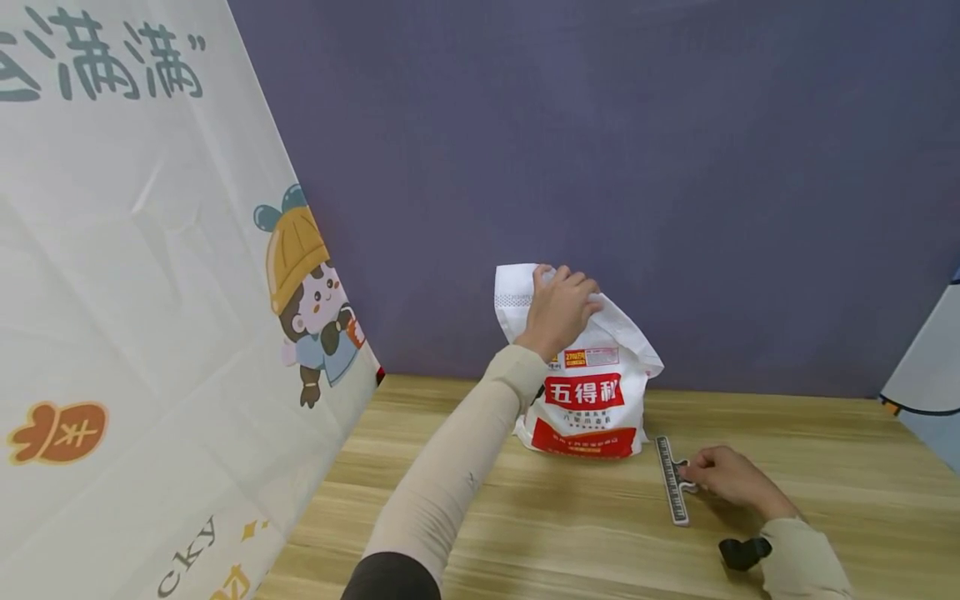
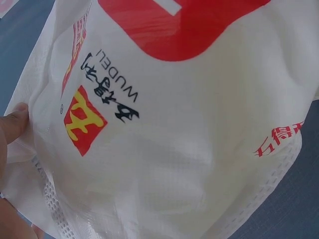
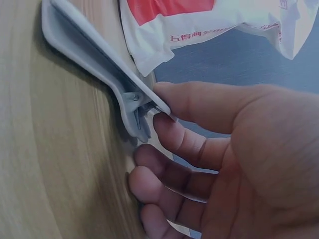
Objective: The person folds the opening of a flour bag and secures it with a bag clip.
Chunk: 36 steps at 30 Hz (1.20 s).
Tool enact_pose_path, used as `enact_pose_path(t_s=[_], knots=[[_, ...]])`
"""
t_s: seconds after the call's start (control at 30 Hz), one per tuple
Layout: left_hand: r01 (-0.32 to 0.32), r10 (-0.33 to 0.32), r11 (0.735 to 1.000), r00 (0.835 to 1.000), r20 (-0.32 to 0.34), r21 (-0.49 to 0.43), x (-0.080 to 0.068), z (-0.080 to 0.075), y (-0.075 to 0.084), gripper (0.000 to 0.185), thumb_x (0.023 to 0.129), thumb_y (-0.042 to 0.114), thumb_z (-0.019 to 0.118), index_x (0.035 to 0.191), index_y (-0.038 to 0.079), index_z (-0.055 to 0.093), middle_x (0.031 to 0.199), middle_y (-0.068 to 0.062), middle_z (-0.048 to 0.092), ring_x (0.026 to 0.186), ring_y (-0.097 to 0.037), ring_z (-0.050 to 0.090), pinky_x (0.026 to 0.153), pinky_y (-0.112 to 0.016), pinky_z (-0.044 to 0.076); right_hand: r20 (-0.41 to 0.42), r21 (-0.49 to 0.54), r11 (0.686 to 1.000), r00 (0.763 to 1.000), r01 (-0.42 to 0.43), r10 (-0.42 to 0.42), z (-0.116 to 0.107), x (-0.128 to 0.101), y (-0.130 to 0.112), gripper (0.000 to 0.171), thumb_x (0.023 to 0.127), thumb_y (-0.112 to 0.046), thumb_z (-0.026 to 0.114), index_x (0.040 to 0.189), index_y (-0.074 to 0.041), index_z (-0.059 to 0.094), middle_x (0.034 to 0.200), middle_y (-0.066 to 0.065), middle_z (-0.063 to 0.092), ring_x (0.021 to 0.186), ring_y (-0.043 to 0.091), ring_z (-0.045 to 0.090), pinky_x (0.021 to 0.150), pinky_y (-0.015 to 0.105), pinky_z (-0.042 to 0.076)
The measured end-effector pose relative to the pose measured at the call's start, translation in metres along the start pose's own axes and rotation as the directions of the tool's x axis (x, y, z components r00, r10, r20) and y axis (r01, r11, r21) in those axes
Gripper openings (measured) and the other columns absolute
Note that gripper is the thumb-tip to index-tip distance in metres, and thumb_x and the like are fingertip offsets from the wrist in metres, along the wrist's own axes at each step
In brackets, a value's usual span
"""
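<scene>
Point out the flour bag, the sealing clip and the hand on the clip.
flour bag (image 1: 585, 392), head view, on the red label band on its front.
sealing clip (image 1: 672, 483), head view, on the middle of its long grey bar.
right hand (image 1: 731, 477), head view, on the back of the hand.

From my head view the left hand (image 1: 558, 307) covers the bunched top of the white bag (image 1: 592, 392), so I can't see how the mouth is folded. The small print on the gray clip (image 1: 672, 482) is too tiny to read. In my left wrist view the bag runs off every edge, and only a thumb tip (image 2: 14, 124) shows.
</scene>
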<state>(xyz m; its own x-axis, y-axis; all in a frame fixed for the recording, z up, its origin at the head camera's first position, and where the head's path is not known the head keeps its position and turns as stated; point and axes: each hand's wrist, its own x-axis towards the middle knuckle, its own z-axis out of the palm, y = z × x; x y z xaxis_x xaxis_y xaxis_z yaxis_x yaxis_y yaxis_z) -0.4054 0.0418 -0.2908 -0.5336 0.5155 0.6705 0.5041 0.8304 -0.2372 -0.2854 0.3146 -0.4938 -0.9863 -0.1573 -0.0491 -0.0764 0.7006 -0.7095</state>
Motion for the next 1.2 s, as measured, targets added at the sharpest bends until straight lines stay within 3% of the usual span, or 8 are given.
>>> enact_pose_path(t_s=[0.43, 0.67, 0.9, 1.2], knots=[[-0.002, 0.002, 1.0, 1.0, -0.001, -0.006, -0.0011, -0.0006, -0.0005, 0.022, 0.091, 0.045, 0.056, 0.105, 0.032, 0.066, 0.103, 0.017, 0.063, 0.098, -0.007, 0.049, 0.103, -0.045, 0.022, 0.038, 0.099, 0.995, 0.999, 0.0, -0.003, -0.0019, -0.0012, -0.0016, 0.021, 0.089, -0.018, 0.062, 0.078, -0.001, 0.054, 0.071, 0.005, 0.055, 0.061, 0.017, 0.053, 0.052, 0.029, 0.045], [-0.009, 0.009, 1.0, 1.0, -0.005, -0.007, -0.0011, 0.0002, 0.0001, 0.023, 0.091, 0.045, 0.056, 0.105, 0.031, 0.066, 0.102, 0.017, 0.063, 0.098, -0.007, 0.05, 0.103, -0.045, 0.023, -0.025, 0.141, 0.988, 0.997, -0.063, 0.067, -0.0006, 0.0005, -0.002, 0.022, 0.088, -0.021, 0.065, 0.083, -0.003, 0.053, 0.073, 0.005, 0.054, 0.061, 0.019, 0.056, 0.051, 0.031, 0.049], [-0.011, 0.011, 1.0, 1.0, -0.002, -0.014, -0.0019, 0.0006, 0.0, 0.022, 0.091, 0.045, 0.057, 0.105, 0.031, 0.066, 0.102, 0.017, 0.063, 0.097, -0.006, 0.05, 0.103, -0.045, 0.024, -0.084, 0.161, 0.987, 0.996, -0.02, 0.034, -0.002, -0.0005, -0.0053, 0.024, 0.088, -0.017, 0.064, 0.095, 0.003, 0.052, 0.075, 0.009, 0.057, 0.06, 0.021, 0.058, 0.049, 0.031, 0.049], [-0.008, 0.008, 1.0, 1.0, 0.004, -0.013, -0.0011, -0.0012, -0.0009, 0.023, 0.091, 0.044, 0.056, 0.106, 0.031, 0.066, 0.103, 0.016, 0.063, 0.099, -0.007, 0.05, 0.103, -0.045, 0.023, -0.109, 0.221, 0.975, 0.993, -0.017, 0.042, -0.0064, 0.004, -0.005, 0.047, 0.092, -0.021, 0.059, 0.121, 0.012, 0.043, 0.086, 0.014, 0.058, 0.067, 0.024, 0.061, 0.055, 0.035, 0.052]])
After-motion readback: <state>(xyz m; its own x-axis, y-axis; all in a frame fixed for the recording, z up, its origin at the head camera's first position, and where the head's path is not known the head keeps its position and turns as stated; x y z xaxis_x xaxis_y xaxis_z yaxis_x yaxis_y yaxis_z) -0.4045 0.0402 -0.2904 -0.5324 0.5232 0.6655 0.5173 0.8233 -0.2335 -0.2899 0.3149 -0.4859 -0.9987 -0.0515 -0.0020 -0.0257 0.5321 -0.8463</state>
